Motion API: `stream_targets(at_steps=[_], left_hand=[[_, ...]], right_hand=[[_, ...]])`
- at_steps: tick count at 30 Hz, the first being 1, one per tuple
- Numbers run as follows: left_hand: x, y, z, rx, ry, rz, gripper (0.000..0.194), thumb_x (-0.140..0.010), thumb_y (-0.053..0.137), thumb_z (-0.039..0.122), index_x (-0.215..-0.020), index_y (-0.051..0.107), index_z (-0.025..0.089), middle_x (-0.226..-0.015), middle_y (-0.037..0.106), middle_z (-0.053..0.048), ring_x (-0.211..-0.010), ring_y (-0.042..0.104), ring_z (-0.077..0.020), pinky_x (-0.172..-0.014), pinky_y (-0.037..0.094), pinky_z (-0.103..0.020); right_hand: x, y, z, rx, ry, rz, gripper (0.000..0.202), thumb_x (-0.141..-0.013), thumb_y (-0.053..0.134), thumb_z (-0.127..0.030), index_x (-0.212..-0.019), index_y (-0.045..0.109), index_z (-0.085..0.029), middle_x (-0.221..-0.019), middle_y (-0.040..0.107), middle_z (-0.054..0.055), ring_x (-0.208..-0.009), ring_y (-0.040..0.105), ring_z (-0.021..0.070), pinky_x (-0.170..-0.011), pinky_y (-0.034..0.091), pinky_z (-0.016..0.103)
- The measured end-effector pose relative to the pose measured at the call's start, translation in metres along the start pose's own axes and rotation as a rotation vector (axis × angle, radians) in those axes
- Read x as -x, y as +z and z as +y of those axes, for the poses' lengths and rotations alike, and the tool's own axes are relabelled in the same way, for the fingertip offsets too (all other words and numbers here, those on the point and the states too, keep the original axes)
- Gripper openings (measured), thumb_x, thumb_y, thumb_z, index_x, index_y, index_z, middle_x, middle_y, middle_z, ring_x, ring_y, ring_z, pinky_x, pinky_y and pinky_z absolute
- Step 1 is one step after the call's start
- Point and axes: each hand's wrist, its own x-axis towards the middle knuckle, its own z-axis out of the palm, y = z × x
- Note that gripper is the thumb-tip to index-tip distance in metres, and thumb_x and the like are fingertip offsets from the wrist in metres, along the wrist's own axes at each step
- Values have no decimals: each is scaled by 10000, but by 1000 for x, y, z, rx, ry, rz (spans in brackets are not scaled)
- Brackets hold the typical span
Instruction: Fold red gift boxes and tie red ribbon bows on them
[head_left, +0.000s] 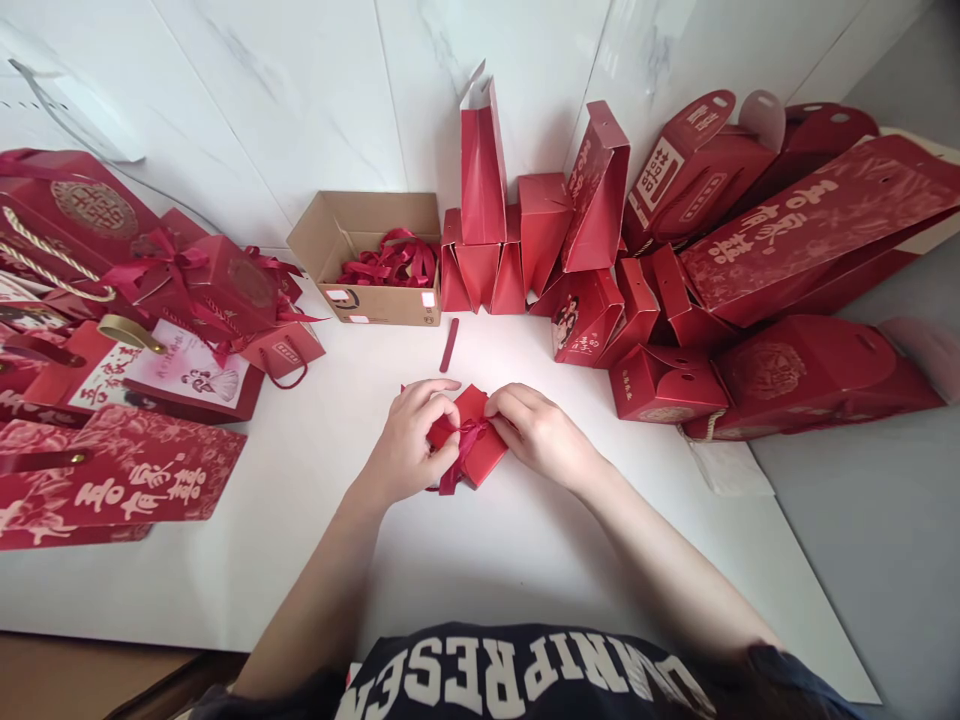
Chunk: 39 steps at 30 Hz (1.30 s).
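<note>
A small red gift box (486, 458) sits on the white table between my hands, with a dark red ribbon (472, 433) tied in a bow on it. My left hand (415, 440) pinches the ribbon at the left of the knot, thumb and forefinger curled together. On the other side, my right hand (541, 432) has its fingertips closed on the ribbon's right part at the box's edge. A loose ribbon tail hangs down the near side of the box. The fingers partly cover the box's left and right sides.
A cardboard box (382, 305) of loose ribbons stands at the back, with a short dark red strip (449, 345) before it. Red gift boxes (480, 180) crowd the back right. Decorated gift bags and boxes (150, 480) fill the left. The table (300, 570) ends at the front.
</note>
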Motion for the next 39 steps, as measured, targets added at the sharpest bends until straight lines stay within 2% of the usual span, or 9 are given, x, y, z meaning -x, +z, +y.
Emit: stream_targets(at_steps=[2,5,8,13,17,22,26,35,39], left_hand=[[0,-2,-1,-17,45,9,83,-829,567,118,-832,548,200,-1222,574,-71,-1200,505,-243,-1010,409,-430],[0,-6,-7,-17,150,34,60,-856,614,161,-818,603,207,-970,646,-38,-934,579,-192,-873,463,-368],[0,-9,-14,-3,258,79,74,-844,665,153,-818,649,221,-760,662,8,-734,546,-154,-753,463,-327],[2,-13,-23,-3,300,121,95,-803,716,137,-791,682,225,-687,658,19,-690,535,-146,-704,451,-317],[4,-16,-24,2,281,92,89,-811,705,140,-811,701,229,-676,662,16,-669,535,-145,-696,450,-318],[5,-15,-23,6,281,59,108,-840,665,143,-878,724,224,-656,657,12,-629,523,-134,-670,445,-310],[6,-14,-23,23,277,85,108,-856,655,164,-876,744,222,-566,594,34,-547,477,-105,-607,436,-274],[7,-16,-24,-21,249,81,136,-879,630,218,-835,758,232,-503,539,46,-489,437,-92,-541,411,-250],[7,-15,-23,-22,238,85,135,-873,634,217,-816,756,230,-490,505,46,-489,433,-97,-520,394,-245]], right_hand=[[0,0,0,-2,0,3,151,-939,424,-73,-927,519,-190,-908,616,73,-812,570,188,-736,479,307],[0,0,0,-9,6,12,154,-946,416,-79,-937,522,-191,-935,616,82,-835,578,190,-743,488,310],[0,-1,1,-30,11,10,164,-956,403,-88,-953,528,-194,-959,612,84,-857,583,189,-756,495,309],[1,-4,7,32,28,10,216,-945,371,-66,-969,546,-192,-1003,616,94,-903,596,199,-775,494,318],[1,-6,7,148,23,12,210,-930,391,-72,-980,563,-183,-1004,642,92,-908,609,218,-810,473,353],[1,-4,2,124,158,2,115,-955,488,-212,-1030,572,-191,-976,659,63,-792,611,186,-786,457,345],[2,1,5,112,206,31,121,-954,474,-163,-958,587,-205,-888,671,36,-751,604,173,-774,448,322],[2,-3,11,370,84,85,206,-940,408,-95,-897,586,-187,-898,666,93,-793,591,225,-754,420,358],[2,-3,7,113,283,139,147,-927,445,-130,-980,557,-208,-937,676,56,-781,624,191,-721,461,315]])
